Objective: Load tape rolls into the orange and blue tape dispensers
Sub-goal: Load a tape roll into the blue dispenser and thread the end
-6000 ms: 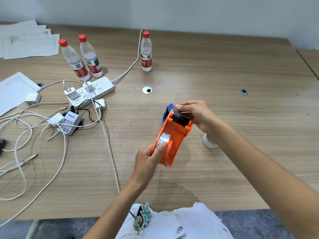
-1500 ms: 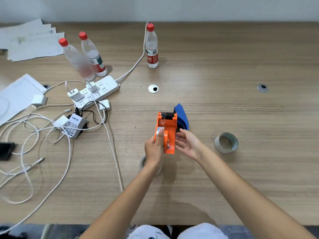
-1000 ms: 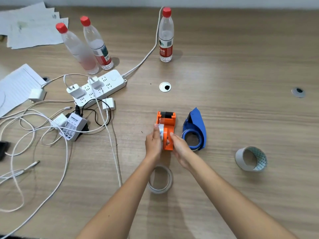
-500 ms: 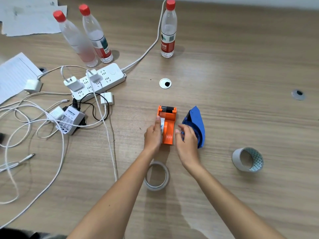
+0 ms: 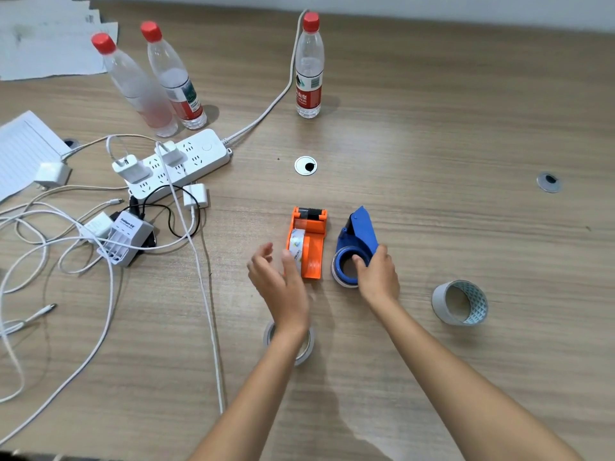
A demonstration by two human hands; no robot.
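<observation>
1. Progress check: the orange dispenser [image 5: 307, 242] lies flat on the wooden table [image 5: 449, 134] with a tape roll [image 5: 296, 247] seated inside its housing, so by the look of it that half of the job is done.

2. Over to the blue dispenser [image 5: 357, 242], just beside the orange one on its right. Its round hub shows an open centre and a pale band shows under its lower edge, but whether that is a loaded roll I cannot tell. I'd judge this one still wants loading.

3. Right hand [image 5: 377, 274] is on it now, fingers curled around the blue hub end, thumb over the ring, gripping it.

4. Left hand [image 5: 279, 281] hovers just beside the orange dispenser, fingers spread and relaxed, holding nothing.

5. Spare stock: a clear tape roll [image 5: 304, 347] lies flat under the left forearm, partly hidden, and a wider roll [image 5: 461, 302] with a patterned inner face sits on its side well apart to the right. Either looks a candidate for the blue dispenser; which one fits is not clear from here.

6. Off to the left, a power strip [image 5: 176, 161], chargers and white cables sprawl, with three water bottles [image 5: 309, 66] standing behind.
</observation>
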